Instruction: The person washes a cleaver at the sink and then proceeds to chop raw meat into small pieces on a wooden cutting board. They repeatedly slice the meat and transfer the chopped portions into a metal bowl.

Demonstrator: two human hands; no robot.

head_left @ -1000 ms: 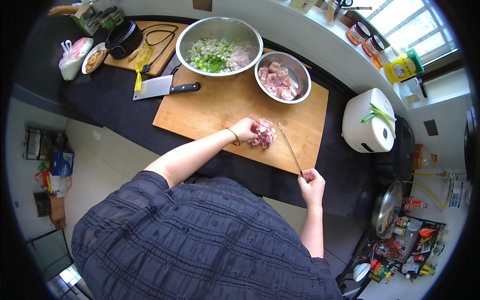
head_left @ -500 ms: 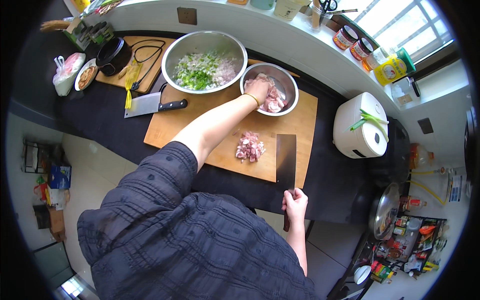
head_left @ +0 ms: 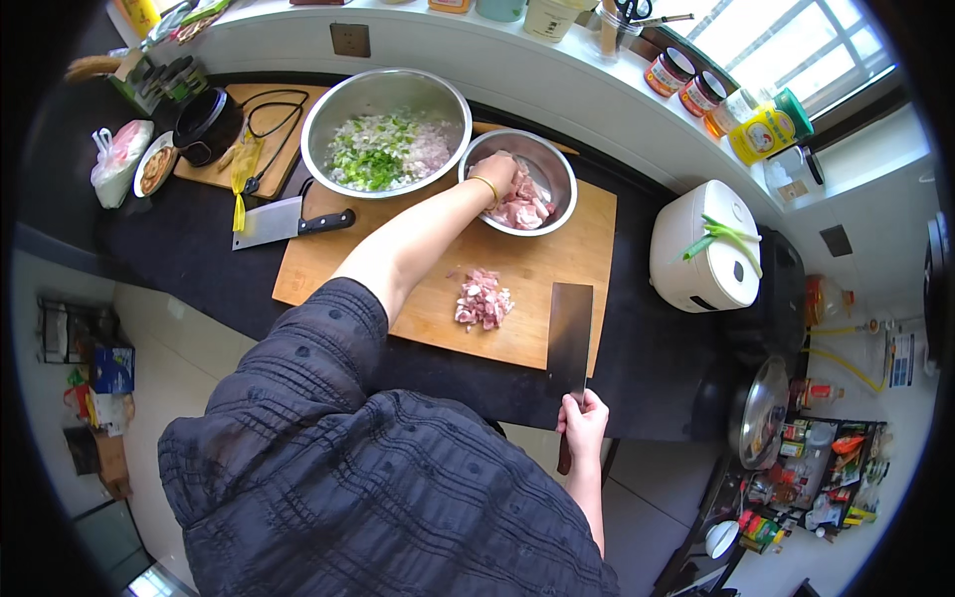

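On wooden cutting board [head_left: 537,261]: small pile of chopped meat [head_left: 483,300], done. Left hand [head_left: 497,177] in steel bowl [head_left: 561,171], closing on uncut meat [head_left: 525,209]; more remains. Right hand [head_left: 584,422] clamps dark cleaver [head_left: 569,328], blade flat.

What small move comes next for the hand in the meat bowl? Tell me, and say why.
Probably lift a piece of raw pink meat from the small steel bowl to the wooden cutting board: the left hand is in the bowl, and the right hand holds the dark cleaver beside the chopped pile.
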